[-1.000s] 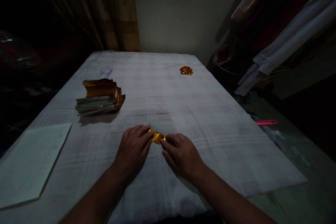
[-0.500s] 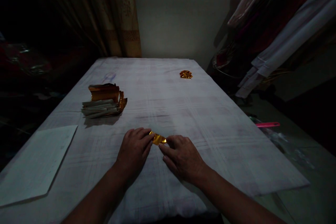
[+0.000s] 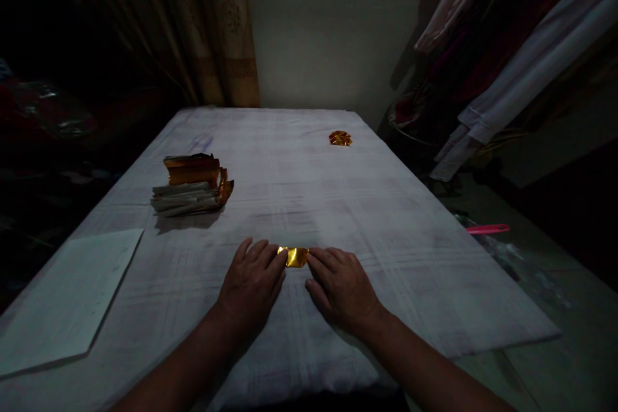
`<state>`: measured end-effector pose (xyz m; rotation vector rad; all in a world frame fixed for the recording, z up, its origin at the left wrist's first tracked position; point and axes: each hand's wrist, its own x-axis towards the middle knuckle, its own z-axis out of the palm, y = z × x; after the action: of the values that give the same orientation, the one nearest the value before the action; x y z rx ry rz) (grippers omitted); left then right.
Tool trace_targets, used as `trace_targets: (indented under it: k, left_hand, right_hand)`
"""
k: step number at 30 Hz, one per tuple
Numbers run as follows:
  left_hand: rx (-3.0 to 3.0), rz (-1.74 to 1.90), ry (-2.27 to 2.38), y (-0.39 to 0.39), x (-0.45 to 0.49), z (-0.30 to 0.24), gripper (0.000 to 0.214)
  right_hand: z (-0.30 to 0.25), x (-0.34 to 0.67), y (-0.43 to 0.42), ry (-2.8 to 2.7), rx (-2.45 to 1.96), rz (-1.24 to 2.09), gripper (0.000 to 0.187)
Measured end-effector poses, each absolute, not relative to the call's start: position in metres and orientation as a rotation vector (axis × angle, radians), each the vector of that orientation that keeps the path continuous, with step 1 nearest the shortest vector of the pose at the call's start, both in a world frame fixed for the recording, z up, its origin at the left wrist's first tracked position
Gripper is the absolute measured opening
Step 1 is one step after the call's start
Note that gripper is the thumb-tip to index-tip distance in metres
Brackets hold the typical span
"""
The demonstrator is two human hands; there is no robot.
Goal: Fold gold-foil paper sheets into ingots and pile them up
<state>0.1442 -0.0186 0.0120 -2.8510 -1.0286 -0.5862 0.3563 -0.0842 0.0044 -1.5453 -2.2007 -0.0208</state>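
Note:
A small folded piece of gold foil paper (image 3: 295, 256) lies on the white cloth-covered table (image 3: 367, 232) in front of me. My left hand (image 3: 252, 283) rests palm down at its left end, fingertips pressing on it. From the other side, the fingers of my right hand (image 3: 340, 286) hold its right end down. Both hands lie fairly flat with the fingers close together on the paper.
A stack of gold and white foil sheets (image 3: 192, 185) sits at the left of the table. A finished gold folded piece (image 3: 340, 138) lies far right. A white sheet (image 3: 62, 299) lies near left. Curtains, hanging clothes (image 3: 506, 71) and a pink object (image 3: 487, 228) surround the table.
The gold paper has turned from a slant to lie level between my hands. Both hands have flattened onto the table and shifted slightly toward me.

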Motion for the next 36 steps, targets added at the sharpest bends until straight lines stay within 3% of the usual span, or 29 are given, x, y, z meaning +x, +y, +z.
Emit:
trace_targets:
  k: [6,36]
  left_hand:
    - [-3.182,-0.673,-0.689,-0.015,0.149,0.013,0.037]
    - [-3.128,-0.559,-0.558,-0.012,0.157,0.014,0.034]
  right_hand:
    - [0.006,0.363,-0.083,-2.230,-1.510,0.008,0.033]
    - [0.004,0.359,-0.083,-2.092,-1.804,-0.058,0.036]
